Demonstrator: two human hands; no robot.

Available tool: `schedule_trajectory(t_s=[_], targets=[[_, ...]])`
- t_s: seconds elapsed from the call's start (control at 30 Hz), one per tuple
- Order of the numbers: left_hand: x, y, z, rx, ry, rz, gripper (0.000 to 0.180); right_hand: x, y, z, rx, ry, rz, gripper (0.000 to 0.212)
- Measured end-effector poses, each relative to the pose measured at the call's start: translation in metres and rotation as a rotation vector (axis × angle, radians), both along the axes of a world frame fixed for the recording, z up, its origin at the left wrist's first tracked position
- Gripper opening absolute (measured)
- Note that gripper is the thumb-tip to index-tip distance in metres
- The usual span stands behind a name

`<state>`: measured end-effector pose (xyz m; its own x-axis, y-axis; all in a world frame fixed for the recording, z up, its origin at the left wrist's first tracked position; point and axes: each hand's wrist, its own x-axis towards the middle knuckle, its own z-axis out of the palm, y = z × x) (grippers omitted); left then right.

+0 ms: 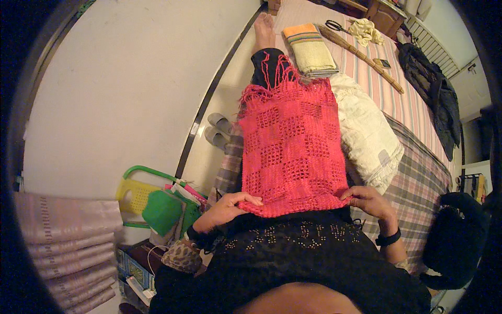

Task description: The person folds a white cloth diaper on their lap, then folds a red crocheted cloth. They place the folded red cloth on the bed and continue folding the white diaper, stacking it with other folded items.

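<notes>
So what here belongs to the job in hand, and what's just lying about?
In use:
red fringed openwork cloth
left hand and right hand, at its near corners

Apparently lying about:
folded yellow-and-orange striped towel
long tan straw broom
grey slippers

We look down from head height, close above the red cloth; our wide fisheye view faces outward along the striped bed.

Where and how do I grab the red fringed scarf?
I'd pinch the near corners of the red fringed scarf, one from each side, where the left hand and right hand hold it: that edge runs fairly straight, while the far end trails loose strands.
</notes>
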<state>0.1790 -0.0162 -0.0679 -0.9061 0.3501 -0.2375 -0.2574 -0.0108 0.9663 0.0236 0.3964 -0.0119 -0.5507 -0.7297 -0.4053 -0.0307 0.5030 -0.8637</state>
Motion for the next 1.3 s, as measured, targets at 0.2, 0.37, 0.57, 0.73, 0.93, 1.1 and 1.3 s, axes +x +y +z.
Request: schedule_trajectory(t_s=[0.2,0.37,0.57,0.73,0.93,1.1,1.3], targets=[[-0.015,-0.031,0.021,-0.222,-0.071,-0.323,0.037,-0.009,-0.012,0.008,0.072,-0.128,0.123,0.018],[-0.040,-0.067,0.024,0.015,-0.122,-0.142,0.041,-0.051,-0.021,0.042,0.122,-0.184,0.053,0.036],[-0.131,-0.070,-0.043,-0.208,0.109,0.518,0.048,-0.148,-0.078,-0.009,-0.143,0.247,-0.249,0.034],[-0.185,-0.053,-0.091,-0.477,0.205,0.581,0.065,-0.195,-0.128,-0.076,-0.137,0.391,-0.372,0.037],[-0.190,-0.051,-0.099,-0.479,0.164,0.542,0.067,-0.199,-0.136,-0.096,0.106,0.634,-0.227,0.026],[-0.193,-0.061,-0.098,-0.310,0.011,0.517,0.060,-0.191,-0.130,-0.099,0.136,0.623,-0.293,0.022],[-0.193,-0.072,-0.092,-0.279,0.137,0.535,0.029,-0.184,-0.120,-0.082,-0.073,0.730,-0.371,0.018]])
